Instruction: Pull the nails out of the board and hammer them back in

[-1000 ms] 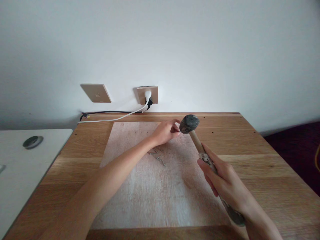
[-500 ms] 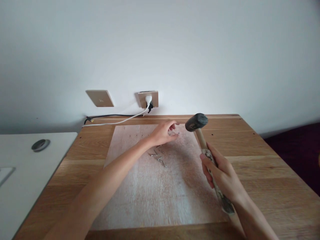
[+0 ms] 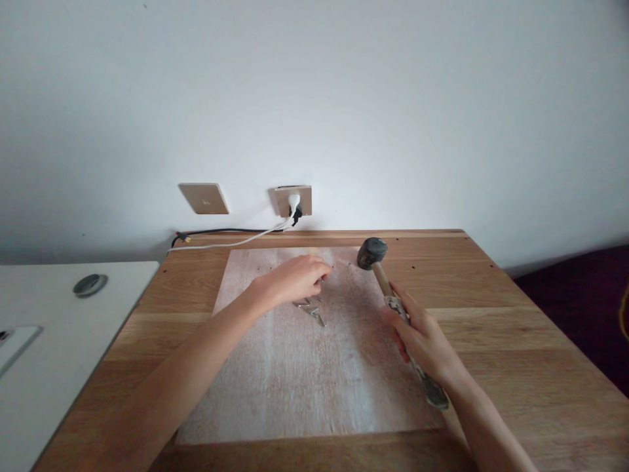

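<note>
My right hand (image 3: 420,337) is wrapped round the worn handle of a rubber mallet (image 3: 372,254). Its black head hovers by the board's far right corner. Over a thin wooden board (image 3: 289,387), my left hand (image 3: 301,275) has its fingers curled and pinched together. A small glint of a nail shows at those fingertips, mostly hidden by the fingers. Just below lie several loose silver nails (image 3: 315,314) in a small pile. One small nail (image 3: 349,265) shows in the board left of the mallet head. A row of small dark dots runs along the board's far part.
The board lies on a wooden table (image 3: 496,328) against a white wall. A wall socket (image 3: 293,200) holds plugs, with a white cable (image 3: 221,246) trailing along the table's back edge. At left stands a white desk (image 3: 54,328) with a round grommet (image 3: 90,284).
My left hand has moved left and nearer, from the far right of the board to the nail pile, and its fingers have closed. The mallet has dropped slightly and shifted left.
</note>
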{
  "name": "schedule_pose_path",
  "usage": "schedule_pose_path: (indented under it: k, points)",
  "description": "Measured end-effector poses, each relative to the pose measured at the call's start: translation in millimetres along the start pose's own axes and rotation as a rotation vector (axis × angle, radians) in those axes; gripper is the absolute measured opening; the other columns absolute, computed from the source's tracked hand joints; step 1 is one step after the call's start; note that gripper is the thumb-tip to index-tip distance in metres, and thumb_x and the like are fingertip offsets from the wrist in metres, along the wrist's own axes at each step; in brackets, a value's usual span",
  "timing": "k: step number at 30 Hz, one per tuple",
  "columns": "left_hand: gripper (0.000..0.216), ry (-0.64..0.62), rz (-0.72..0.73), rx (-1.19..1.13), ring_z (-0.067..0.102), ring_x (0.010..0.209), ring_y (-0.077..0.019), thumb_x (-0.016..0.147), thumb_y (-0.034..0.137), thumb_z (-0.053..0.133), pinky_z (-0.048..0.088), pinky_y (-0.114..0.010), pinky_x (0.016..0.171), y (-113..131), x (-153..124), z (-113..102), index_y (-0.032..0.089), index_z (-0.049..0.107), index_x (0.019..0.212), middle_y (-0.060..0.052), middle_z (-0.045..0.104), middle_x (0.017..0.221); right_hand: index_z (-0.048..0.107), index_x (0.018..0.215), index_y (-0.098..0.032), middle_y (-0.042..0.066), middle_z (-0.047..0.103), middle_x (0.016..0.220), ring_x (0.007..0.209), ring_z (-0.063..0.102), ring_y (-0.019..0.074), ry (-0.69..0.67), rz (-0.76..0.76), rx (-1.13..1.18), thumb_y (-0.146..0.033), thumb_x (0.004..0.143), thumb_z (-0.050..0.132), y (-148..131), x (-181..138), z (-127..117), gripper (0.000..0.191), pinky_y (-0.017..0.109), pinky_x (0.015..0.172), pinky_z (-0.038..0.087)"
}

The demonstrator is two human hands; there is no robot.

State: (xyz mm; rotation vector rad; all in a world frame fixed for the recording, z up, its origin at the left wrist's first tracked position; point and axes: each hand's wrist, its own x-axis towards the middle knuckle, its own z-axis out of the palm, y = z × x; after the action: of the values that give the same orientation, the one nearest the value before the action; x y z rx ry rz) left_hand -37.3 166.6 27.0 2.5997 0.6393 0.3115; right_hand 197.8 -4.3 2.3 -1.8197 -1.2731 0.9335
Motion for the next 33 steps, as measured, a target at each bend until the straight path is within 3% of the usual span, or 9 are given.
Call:
schedule_pose_path:
  k: [4,7,12,17,20,23,29,33]
  points:
    - [0.014,0.194,-0.031,-0.336,0.063,0.072,-0.0127,0.080,0.008,0.062,0.049,-0.025,0.071,-17.0,27.4,9.4,0.018,0.069,0.086,-0.001,0.071,0.080,0.048,0.154,-0.011,-0.011,0.050,0.047,0.032,0.050,0.0143,0.013,0.009,0.013,-0.052,0.093,0.058,-1.2,0.5,-0.2,0.074,0.023,0.035,0.039]
    - [0.011,0.282,-0.102,-0.416,0.065,0.073,-0.0124,0.083,0.010,0.064,0.051,-0.024,0.072,-27.0,37.0,25.3,0.016,0.071,0.088,-0.001,0.072,0.080,0.046,0.155,-0.011,-0.011,0.049,0.047,0.032,0.050,0.0145,0.006,0.022,0.022,-0.052,0.094,0.058,0.0,1.0,-0.3,0.075,0.023,0.034,0.040]
    - [0.013,0.323,-0.099,-0.454,0.070,0.079,-0.0139,0.089,0.011,0.066,0.054,-0.026,0.077,-34.0,31.7,46.6,0.016,0.074,0.098,-0.004,0.077,0.088,0.045,0.156,-0.012,-0.010,0.050,0.047,0.033,0.050,0.0142,-0.007,-0.012,0.016,-0.048,0.097,0.056,2.4,1.6,-0.1,0.070,0.023,0.037,0.041]
    - [0.015,0.362,-0.061,-0.317,0.067,0.081,-0.0149,0.090,0.010,0.068,0.053,-0.028,0.081,-35.5,28.9,48.5,0.019,0.077,0.097,-0.003,0.075,0.088,0.045,0.152,-0.012,-0.011,0.049,0.047,0.034,0.048,0.0140,-0.004,0.010,0.028,-0.051,0.095,0.058,-1.2,1.7,-1.8,0.070,0.023,0.034,0.039]
    - [0.014,0.370,-0.060,-0.294,0.066,0.078,-0.0140,0.088,0.009,0.071,0.052,-0.027,0.078,-37.2,30.9,49.2,0.018,0.078,0.096,-0.003,0.073,0.087,0.054,0.129,-0.017,-0.012,0.047,0.052,0.034,0.045,0.0116,-0.050,0.062,0.100,-0.055,0.090,0.060,-6.8,3.0,-5.3,0.055,0.022,0.032,0.039]
    - [0.011,0.367,-0.061,-0.327,0.066,0.078,-0.0139,0.088,0.010,0.072,0.051,-0.026,0.077,-38.6,33.3,51.7,0.017,0.077,0.093,-0.003,0.074,0.086,0.052,0.102,-0.023,-0.010,0.053,0.062,0.038,0.046,0.0090,-0.109,0.128,0.172,-0.057,0.086,0.063,-11.8,4.6,-9.2,0.039,0.021,0.032,0.041]
    - [0.026,0.368,-0.114,-0.422,0.072,0.081,-0.0143,0.085,0.005,0.071,0.053,-0.026,0.079,-36.7,33.1,53.2,0.017,0.073,0.109,-0.004,0.079,0.092,0.045,0.087,-0.025,-0.013,0.042,0.048,0.032,0.036,0.0070,-0.077,0.058,0.217,-0.051,0.090,0.060,-14.1,4.3,-6.9,0.030,0.018,0.030,0.035]
    - [0.036,0.350,-0.150,-0.392,0.072,0.083,-0.0153,0.083,0.004,0.068,0.055,-0.027,0.083,-35.1,31.4,51.0,0.017,0.070,0.117,-0.005,0.080,0.097,0.044,0.089,-0.026,-0.013,0.046,0.049,0.031,0.034,0.0067,-0.034,-0.005,0.247,-0.052,0.092,0.059,-28.4,-1.8,1.1,0.030,0.017,0.028,0.032]
